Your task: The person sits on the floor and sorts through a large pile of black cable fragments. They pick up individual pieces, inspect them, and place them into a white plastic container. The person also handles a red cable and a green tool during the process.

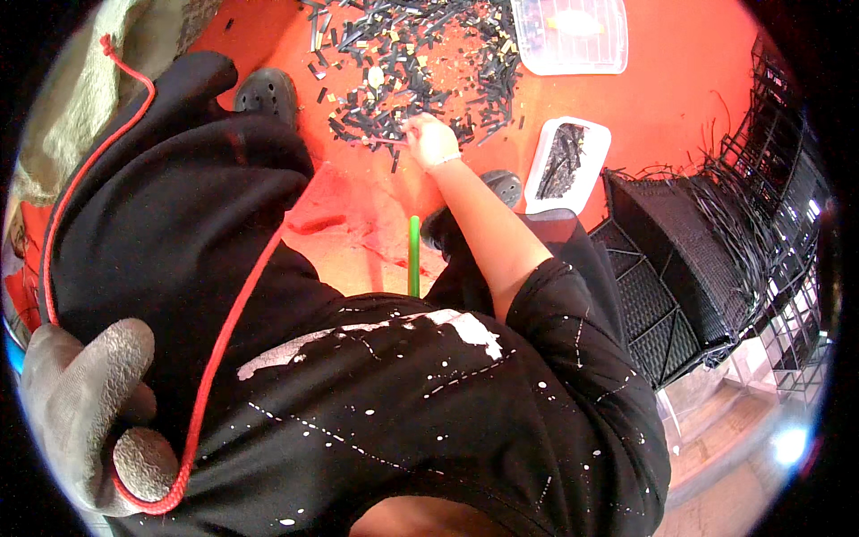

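My left hand (pixel 85 407), in a grey rough-coated work glove, is at the lower left beside my hip. It is closed on a red cord (pixel 224 331), which passes behind the glove and bends round a fingertip. One length lies along my left leg and the other runs up toward the floor between my legs. My bare right hand (pixel 432 143) reaches down to the near edge of a pile of short black strips (pixel 429 76). Its fingers are closed on a thin pinkish strip (pixel 383 140) pointing left; its exact kind is unclear.
A clear plastic container (pixel 617 54) stands beyond the pile. A white tray (pixel 594 174) of black strips sits near my right foot. On the right is a black woven basket frame (pixel 649 313) with loose strands. A green tube (pixel 413 255) stands between my legs on red flooring.
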`<state>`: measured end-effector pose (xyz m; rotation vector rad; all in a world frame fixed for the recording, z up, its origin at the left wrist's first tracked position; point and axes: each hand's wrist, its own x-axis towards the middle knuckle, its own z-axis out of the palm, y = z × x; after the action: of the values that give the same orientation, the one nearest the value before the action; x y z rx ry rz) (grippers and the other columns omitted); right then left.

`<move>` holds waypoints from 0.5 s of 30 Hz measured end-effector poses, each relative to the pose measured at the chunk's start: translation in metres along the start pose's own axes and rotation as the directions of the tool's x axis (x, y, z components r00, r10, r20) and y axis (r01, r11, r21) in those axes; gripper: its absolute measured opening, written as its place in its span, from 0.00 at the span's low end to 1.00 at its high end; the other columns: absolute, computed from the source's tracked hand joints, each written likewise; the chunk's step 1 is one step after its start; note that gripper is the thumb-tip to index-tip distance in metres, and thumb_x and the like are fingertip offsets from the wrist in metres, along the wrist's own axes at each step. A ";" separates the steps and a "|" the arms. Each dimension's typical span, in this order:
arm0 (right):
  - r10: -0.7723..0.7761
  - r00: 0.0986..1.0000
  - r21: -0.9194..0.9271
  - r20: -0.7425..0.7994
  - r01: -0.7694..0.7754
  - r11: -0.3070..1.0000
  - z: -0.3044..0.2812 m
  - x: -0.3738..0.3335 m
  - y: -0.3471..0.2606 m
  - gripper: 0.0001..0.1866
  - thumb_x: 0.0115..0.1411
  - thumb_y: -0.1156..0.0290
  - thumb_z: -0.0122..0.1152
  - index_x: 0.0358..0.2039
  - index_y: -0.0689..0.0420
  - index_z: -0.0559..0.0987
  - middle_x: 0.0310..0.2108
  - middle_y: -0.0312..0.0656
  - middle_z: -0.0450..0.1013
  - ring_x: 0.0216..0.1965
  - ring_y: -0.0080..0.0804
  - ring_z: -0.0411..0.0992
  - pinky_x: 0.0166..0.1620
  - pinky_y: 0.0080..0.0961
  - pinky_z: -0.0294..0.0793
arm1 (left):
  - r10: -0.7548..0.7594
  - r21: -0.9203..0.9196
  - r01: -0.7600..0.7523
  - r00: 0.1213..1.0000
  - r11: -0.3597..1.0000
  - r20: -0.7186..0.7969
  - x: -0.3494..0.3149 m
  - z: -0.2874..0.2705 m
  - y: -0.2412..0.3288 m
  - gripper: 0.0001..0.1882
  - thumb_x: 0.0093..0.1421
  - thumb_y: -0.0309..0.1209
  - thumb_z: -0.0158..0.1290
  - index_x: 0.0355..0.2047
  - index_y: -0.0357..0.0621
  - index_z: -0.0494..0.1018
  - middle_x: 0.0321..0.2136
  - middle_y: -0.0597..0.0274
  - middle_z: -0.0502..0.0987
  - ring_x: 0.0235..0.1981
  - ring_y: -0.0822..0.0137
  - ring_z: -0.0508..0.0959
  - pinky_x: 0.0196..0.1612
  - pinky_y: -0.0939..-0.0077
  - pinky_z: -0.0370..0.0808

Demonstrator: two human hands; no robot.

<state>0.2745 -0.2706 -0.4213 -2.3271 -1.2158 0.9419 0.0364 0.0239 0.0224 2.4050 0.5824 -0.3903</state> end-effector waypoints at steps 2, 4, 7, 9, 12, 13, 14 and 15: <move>0.015 0.995 0.005 0.103 -0.016 1.000 0.011 0.007 -0.012 0.05 0.48 0.74 0.55 0.26 0.53 0.78 0.30 0.44 0.73 0.34 0.42 0.73 0.39 0.33 0.73 | -0.008 0.017 0.008 1.000 1.000 0.010 0.001 0.000 0.007 0.32 0.55 0.55 0.49 0.42 0.35 0.72 0.20 0.63 0.63 0.18 0.71 0.63 0.21 0.76 0.55; 0.018 0.967 -0.085 0.254 0.004 0.996 0.014 0.013 -0.022 0.05 0.49 0.75 0.55 0.26 0.54 0.78 0.31 0.43 0.73 0.35 0.42 0.73 0.40 0.33 0.73 | 0.005 0.019 -0.005 1.000 1.000 0.014 0.002 0.002 0.003 0.31 0.55 0.55 0.49 0.41 0.35 0.72 0.19 0.63 0.63 0.18 0.71 0.63 0.21 0.75 0.55; -0.064 0.978 -0.052 0.197 0.075 0.996 0.022 0.015 -0.031 0.05 0.49 0.74 0.55 0.26 0.54 0.78 0.31 0.43 0.74 0.35 0.42 0.73 0.40 0.34 0.73 | 0.005 0.029 -0.006 0.999 1.000 0.034 0.003 -0.003 0.001 0.31 0.55 0.55 0.49 0.40 0.34 0.72 0.19 0.64 0.63 0.17 0.70 0.63 0.21 0.75 0.55; -0.149 0.986 -0.005 0.078 0.149 0.989 0.032 0.021 -0.041 0.05 0.49 0.74 0.55 0.27 0.53 0.78 0.31 0.44 0.73 0.35 0.44 0.73 0.40 0.35 0.73 | -0.023 0.054 0.021 0.999 0.998 0.042 0.003 -0.003 0.009 0.31 0.55 0.55 0.49 0.40 0.34 0.72 0.18 0.64 0.62 0.17 0.70 0.63 0.21 0.75 0.55; -0.102 0.993 -0.042 0.060 0.104 0.994 0.027 0.035 -0.055 0.06 0.49 0.74 0.54 0.28 0.53 0.78 0.31 0.43 0.73 0.36 0.44 0.73 0.40 0.35 0.73 | -0.005 0.042 0.003 1.000 0.999 0.030 0.001 -0.001 0.002 0.32 0.56 0.56 0.48 0.40 0.35 0.72 0.19 0.63 0.62 0.17 0.70 0.63 0.21 0.74 0.55; -0.065 0.993 -0.055 0.096 0.071 0.996 0.026 0.037 -0.056 0.06 0.48 0.73 0.55 0.28 0.51 0.78 0.31 0.43 0.73 0.36 0.43 0.73 0.40 0.35 0.73 | 0.007 0.032 -0.008 1.000 0.999 0.030 0.001 -0.001 -0.001 0.32 0.56 0.57 0.47 0.41 0.36 0.72 0.19 0.63 0.62 0.17 0.70 0.63 0.21 0.74 0.55; -0.035 0.988 -0.101 0.150 0.050 0.994 0.028 0.037 -0.051 0.06 0.48 0.73 0.55 0.28 0.51 0.78 0.31 0.43 0.73 0.36 0.43 0.73 0.40 0.35 0.73 | 0.019 0.023 -0.019 0.999 1.000 0.032 0.000 -0.001 -0.004 0.32 0.56 0.57 0.47 0.41 0.36 0.72 0.19 0.63 0.63 0.18 0.70 0.63 0.21 0.74 0.55; -0.001 0.979 -0.148 0.202 0.031 0.989 0.032 0.037 -0.042 0.06 0.47 0.72 0.55 0.28 0.51 0.78 0.31 0.43 0.74 0.37 0.43 0.73 0.40 0.35 0.73 | 0.021 0.014 -0.021 0.999 1.000 0.033 -0.002 0.000 -0.005 0.32 0.56 0.57 0.47 0.41 0.37 0.72 0.20 0.63 0.63 0.18 0.70 0.63 0.20 0.74 0.55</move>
<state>0.2425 -0.2167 -0.4351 -2.3780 -1.4285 1.1406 0.0320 0.0271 0.0205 2.4118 0.5412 -0.4261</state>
